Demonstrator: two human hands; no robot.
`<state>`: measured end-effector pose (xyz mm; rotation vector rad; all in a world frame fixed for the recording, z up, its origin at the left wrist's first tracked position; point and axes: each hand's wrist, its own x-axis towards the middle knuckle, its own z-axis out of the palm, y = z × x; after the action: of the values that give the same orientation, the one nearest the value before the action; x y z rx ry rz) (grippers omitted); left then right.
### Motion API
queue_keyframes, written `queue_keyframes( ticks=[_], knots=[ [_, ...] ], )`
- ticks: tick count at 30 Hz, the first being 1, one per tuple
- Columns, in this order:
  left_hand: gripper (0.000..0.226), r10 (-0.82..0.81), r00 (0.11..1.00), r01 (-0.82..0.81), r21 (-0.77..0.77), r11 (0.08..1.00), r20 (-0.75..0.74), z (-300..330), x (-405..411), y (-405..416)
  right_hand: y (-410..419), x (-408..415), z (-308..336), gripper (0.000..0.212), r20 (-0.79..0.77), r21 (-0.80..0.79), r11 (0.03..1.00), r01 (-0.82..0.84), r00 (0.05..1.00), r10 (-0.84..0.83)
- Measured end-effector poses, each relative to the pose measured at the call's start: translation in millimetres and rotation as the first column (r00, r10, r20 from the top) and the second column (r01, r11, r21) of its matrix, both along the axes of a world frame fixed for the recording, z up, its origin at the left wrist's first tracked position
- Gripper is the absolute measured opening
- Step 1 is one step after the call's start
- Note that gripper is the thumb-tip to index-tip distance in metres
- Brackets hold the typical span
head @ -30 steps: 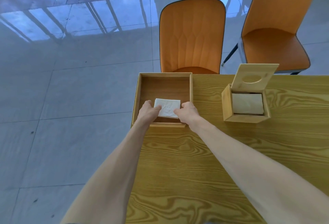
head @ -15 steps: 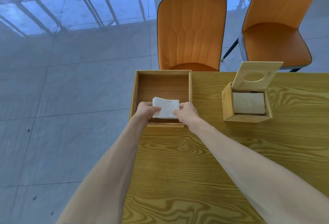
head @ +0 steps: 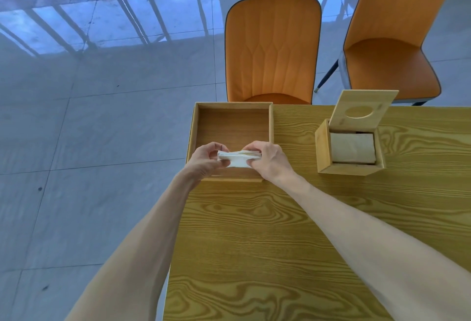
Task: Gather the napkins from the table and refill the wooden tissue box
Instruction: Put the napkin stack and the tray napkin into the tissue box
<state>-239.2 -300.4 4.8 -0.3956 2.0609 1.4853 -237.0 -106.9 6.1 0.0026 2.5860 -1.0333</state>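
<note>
Both hands pinch one small stack of napkins (head: 238, 160): left hand (head: 204, 161) has fingers closed on its left end, right hand (head: 269, 160) closed on its right end. Stack is clear of the tray (head: 233, 127) floor, hanging over the tray's near edge, flat face tilted toward the camera. Tray otherwise looks empty.

Tissue box (head: 350, 147) sits to the right on the table (head: 280, 231), well apart from the hands, lid (head: 363, 110) propped up at the back, a pale stack already inside and fairly close to the rim.

Risks as I read them:
- End pinches only, middle unsupported. Loose sheets could sag or fan out on the carry and drop on the table or floor, since the tray sits at the table's left edge.
- Box looks nearly full; pushing more in could crumple sheets or stop the lid seating.
- Lid leans open, hinge not visible. A knuckle could knock it shut, or shove the light box.
- Stack edges look uneven; a skewed stack may catch the box wall.
</note>
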Motion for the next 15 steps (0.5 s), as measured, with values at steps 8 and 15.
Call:
queue_keyframes(
  ticks=[8,15],
  knots=[
    [0.036,-0.13,0.981,0.107,-0.157,0.982,-0.147,-8,9,2,0,11,-6,0.025,-0.179,0.163,0.985,-0.047,0.981,0.076],
    [0.019,-0.072,0.987,0.037,-0.229,0.973,-0.147,-11,14,1,8,17,-6,0.025,-0.166,0.141,0.99,-0.016,0.985,0.04]
  ],
)
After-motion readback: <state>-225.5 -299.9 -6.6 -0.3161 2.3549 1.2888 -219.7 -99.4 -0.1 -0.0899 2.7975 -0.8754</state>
